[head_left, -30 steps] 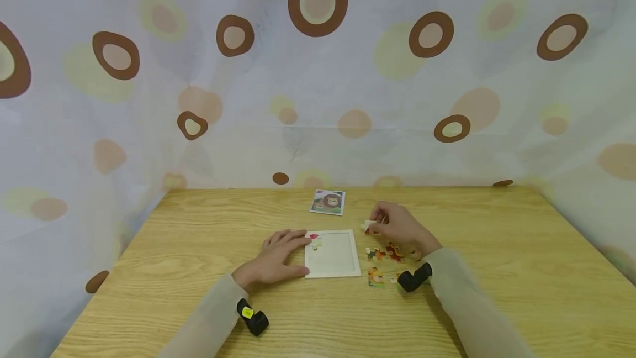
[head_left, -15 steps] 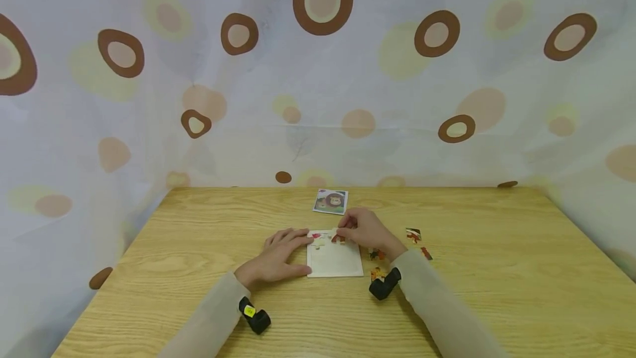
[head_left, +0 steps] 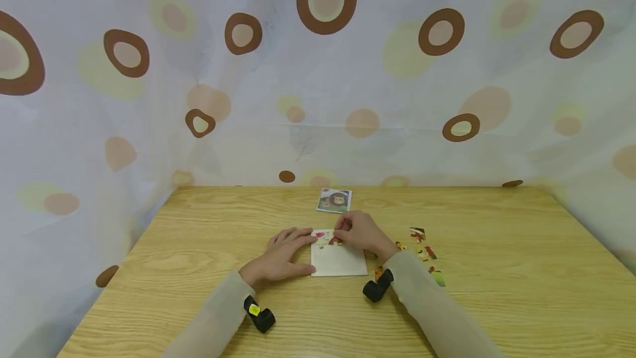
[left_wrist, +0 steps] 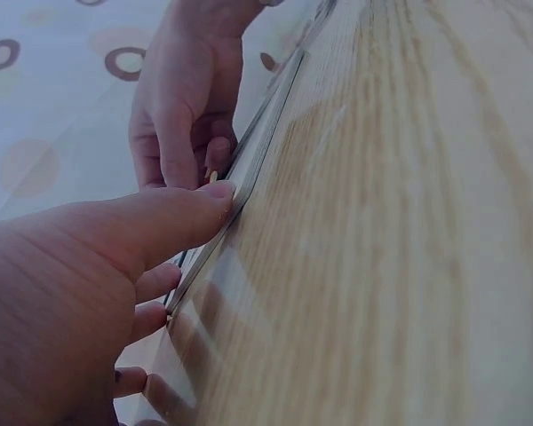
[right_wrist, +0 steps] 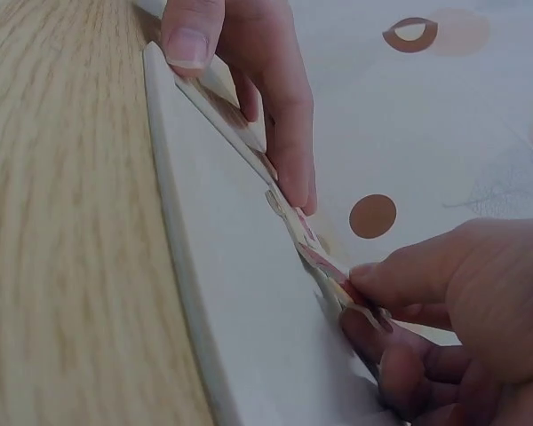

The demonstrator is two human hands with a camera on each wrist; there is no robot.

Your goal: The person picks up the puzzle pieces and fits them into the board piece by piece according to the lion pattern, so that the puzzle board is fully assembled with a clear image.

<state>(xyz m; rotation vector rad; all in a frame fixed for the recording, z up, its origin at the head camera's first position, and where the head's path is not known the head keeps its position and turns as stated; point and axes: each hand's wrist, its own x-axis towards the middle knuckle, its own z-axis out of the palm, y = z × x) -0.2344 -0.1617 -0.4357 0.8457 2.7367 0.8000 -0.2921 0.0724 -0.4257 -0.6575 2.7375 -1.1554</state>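
A white puzzle tray (head_left: 340, 265) lies on the table between the hands. My left hand (head_left: 279, 255) rests spread along its left side, the thumb at the near corner and fingertips at the far one. My right hand (head_left: 361, 232) pinches a red and cream jigsaw piece (head_left: 335, 241) over the tray's far side. Beside that piece, in the far left corner, lies another jigsaw piece (head_left: 322, 241), pale with a pink patch. In the right wrist view, the held piece (right_wrist: 336, 280) tilts between thumb and fingers, its edge close to the piece in the corner.
Several loose jigsaw pieces (head_left: 425, 253) lie right of the tray, some partly hidden under the right forearm. Behind the tray is a square picture card (head_left: 335, 200) with a lion. A patterned cloth (head_left: 318, 148) hangs at the wooden table's (head_left: 223, 209) far edge.
My right hand has carried the jigsaw piece from the loose pieces leftward to the tray's far side, beside the corner piece. My left hand has stayed on the tray's left edge.
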